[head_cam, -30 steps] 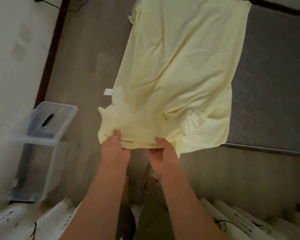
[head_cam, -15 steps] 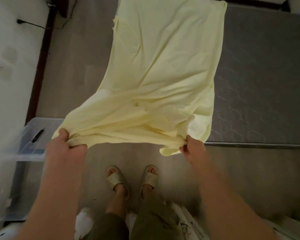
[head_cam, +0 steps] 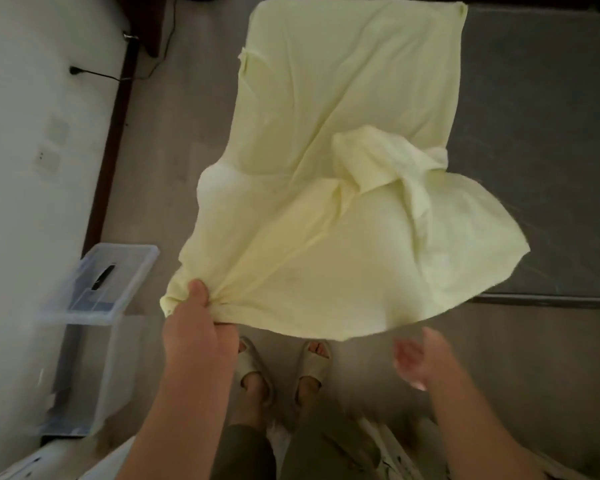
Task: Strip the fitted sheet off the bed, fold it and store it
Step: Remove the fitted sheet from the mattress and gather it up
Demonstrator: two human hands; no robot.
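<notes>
A pale yellow fitted sheet (head_cam: 343, 98) hangs in the air with one near corner bunched and pinched between the thumb and curled fingers of a person's left hand (head_cam: 196, 337). From that grip the loose hem sweeps in a curve away to the right, and a twisted fold rides on top, farther out from the fingers. The far end of the sheet lies flat on a bare grey mattress (head_cam: 534, 150). The right hand (head_cam: 418, 362) is blurred and holds nothing, its fingers spread and relaxed just short of the hanging hem. The mattress edge runs across beyond those fingertips. Below and between the two hands, a pair of slippers (head_cam: 253, 365) stands on the floor (head_cam: 174, 150), which is open beyond the left fingers along the bed's side. Left of the gripping fingers and near them, a clear plastic storage box (head_cam: 118, 271) stands against the white wall (head_cam: 32, 133).
</notes>
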